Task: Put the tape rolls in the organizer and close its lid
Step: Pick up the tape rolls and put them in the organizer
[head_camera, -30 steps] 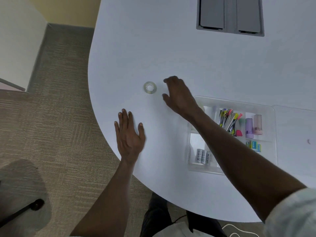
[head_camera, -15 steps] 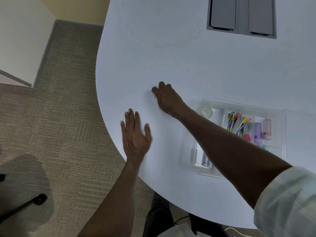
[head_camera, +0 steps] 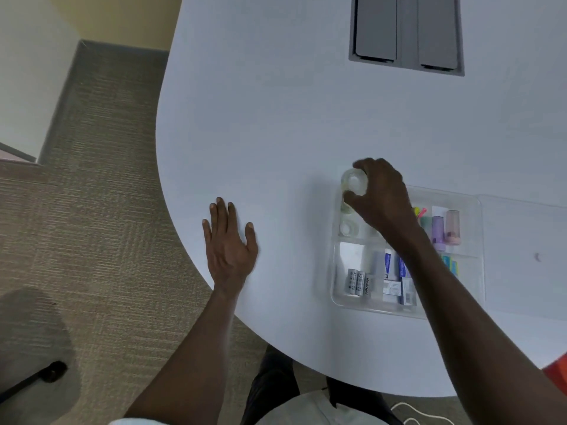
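Observation:
My right hand (head_camera: pixel 380 191) grips a clear tape roll (head_camera: pixel 353 181) just above the far left corner of the clear plastic organizer (head_camera: pixel 337 289). Two more tape rolls lie in that corner compartment, one (head_camera: pixel 349 228) flat near its front and another (head_camera: pixel 346 207) partly under the held roll. My left hand (head_camera: pixel 230 243) rests flat on the white table, fingers spread, left of the organizer. The organizer's clear lid (head_camera: pixel 521 228) lies open to the right.
The organizer also holds batteries (head_camera: pixel 357 282), small boxes (head_camera: pixel 392 271), markers and small bottles (head_camera: pixel 445 228). A grey hatch (head_camera: pixel 406 35) is set in the table's far side. The table's curved edge (head_camera: pixel 171 216) runs left of my left hand, carpet beyond.
My right hand reached the tape roll on the table, closed on it and carried it right to the organizer's far left corner. My left hand stayed flat.

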`<state>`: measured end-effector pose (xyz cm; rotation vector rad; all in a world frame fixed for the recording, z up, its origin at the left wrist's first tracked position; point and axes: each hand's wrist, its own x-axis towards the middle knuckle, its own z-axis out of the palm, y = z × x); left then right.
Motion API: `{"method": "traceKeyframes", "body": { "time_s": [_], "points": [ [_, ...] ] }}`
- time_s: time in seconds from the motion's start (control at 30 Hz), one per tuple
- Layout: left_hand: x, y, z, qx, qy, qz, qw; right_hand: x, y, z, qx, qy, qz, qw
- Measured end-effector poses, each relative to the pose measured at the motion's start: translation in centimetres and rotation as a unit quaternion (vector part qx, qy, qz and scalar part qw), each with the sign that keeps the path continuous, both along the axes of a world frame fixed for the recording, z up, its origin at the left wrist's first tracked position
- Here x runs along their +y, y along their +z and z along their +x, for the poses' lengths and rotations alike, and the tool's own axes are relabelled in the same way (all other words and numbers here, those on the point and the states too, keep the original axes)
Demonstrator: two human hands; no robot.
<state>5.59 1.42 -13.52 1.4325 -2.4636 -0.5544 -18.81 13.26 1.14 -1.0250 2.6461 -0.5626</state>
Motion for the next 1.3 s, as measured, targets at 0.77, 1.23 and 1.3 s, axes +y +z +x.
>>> {"method": "traceKeyframes", "body": {
  "time_s": [0.77, 1.23, 1.3],
  "points": [
    [0.0, 0.1, 0.1, -0.01, -0.001, -0.013, 1.0, 4.0, -3.0, 0.2, -0.111, 0.035, 0.15, 0.982],
    [0.0, 0.4, 0.1, 0.001, 0.0, -0.004, 1.0, 3.0, -3.8, 0.8, -0.099, 0.027, 0.167, 0.981],
    [0.0, 0.4, 0.1, 0.001, -0.001, -0.004, 1.0, 3.1, -4.0, 1.0, -0.073, 0.016, 0.157, 0.985]
  ]
}}
